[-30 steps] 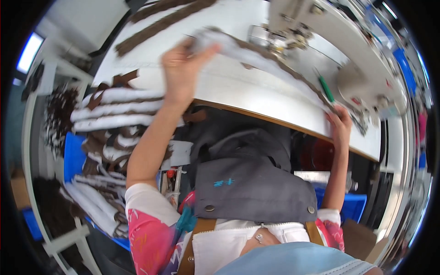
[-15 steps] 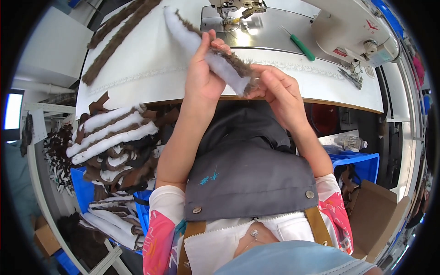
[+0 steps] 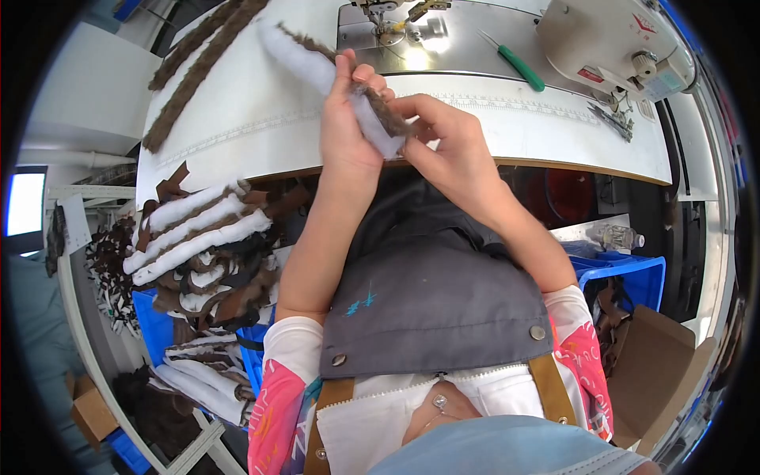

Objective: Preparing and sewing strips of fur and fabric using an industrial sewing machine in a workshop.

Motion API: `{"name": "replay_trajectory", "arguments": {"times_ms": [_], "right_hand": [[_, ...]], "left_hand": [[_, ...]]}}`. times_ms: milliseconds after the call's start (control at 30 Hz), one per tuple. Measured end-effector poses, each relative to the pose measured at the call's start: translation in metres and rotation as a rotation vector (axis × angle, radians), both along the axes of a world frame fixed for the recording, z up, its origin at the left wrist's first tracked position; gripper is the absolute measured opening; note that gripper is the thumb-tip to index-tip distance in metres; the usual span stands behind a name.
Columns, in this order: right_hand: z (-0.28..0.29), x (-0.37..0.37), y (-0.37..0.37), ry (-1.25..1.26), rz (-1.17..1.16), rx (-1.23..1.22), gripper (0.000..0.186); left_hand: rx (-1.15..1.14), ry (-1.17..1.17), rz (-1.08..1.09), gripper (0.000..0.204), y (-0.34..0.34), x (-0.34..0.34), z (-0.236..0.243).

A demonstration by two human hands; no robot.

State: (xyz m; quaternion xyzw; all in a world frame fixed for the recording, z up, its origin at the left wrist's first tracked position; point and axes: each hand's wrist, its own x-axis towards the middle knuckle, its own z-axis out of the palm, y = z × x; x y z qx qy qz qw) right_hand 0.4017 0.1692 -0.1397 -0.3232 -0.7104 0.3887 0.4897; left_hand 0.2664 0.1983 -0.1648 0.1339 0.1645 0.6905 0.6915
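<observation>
A long strip of brown fur with white padding (image 3: pixel 305 65) is held up above the table's front edge. My left hand (image 3: pixel 352 127) is closed around its middle, with the thumb on top and the fingers behind. At the strip's near end, my right hand (image 3: pixel 447 138) pinches the edge between thumb and fingers. Brown fur shows along the strip's right side, the white padding along its left. The far end of the strip reaches toward the two brown fur strips (image 3: pixel 202 71) lying at the table's far left.
A sewing machine (image 3: pixel 602 39) stands at the back right. In front of it lie a green-handled awl (image 3: pixel 518 67) and metal thread snips (image 3: pixel 609 123). Padded fur strips (image 3: pixel 198 229) heap over a blue bin (image 3: pixel 150 317) at left; another blue bin (image 3: pixel 661 277) and a cardboard box (image 3: pixel 657 372) stand at right.
My right hand has moved left, closer to my left hand, and turned over the strip's near end. The strip's far end has shifted slightly left.
</observation>
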Motion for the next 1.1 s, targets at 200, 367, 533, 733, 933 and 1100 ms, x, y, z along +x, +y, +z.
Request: {"name": "replay_trajectory", "arguments": {"times_ms": [200,367,533,733,933,1100], "right_hand": [[-0.017,0.002,0.012,0.051,-0.122,-0.038,0.013],[-0.016,0.002,0.007,-0.098,-0.121,0.091,0.012],[-0.015,-0.013,-0.004,-0.093,-0.077,0.114,0.017],[-0.012,-0.013,-0.005,-0.131,0.007,0.040,0.020],[-0.006,-0.012,-0.009,-0.166,0.040,-0.099,0.019],[-0.004,-0.008,-0.005,0.025,0.197,-0.417,0.019]], "left_hand": [[-0.050,0.401,0.085,0.036,-0.021,-0.007,0.017],[0.050,1.103,0.278,0.042,-0.072,-0.008,0.010],[0.072,0.858,0.047,0.028,-0.073,-0.025,0.008],[0.037,0.902,-0.024,0.026,-0.070,-0.037,0.016],[0.078,0.927,0.062,0.022,-0.067,-0.033,0.004],[0.094,0.850,0.183,0.022,-0.068,-0.028,-0.005]]}}
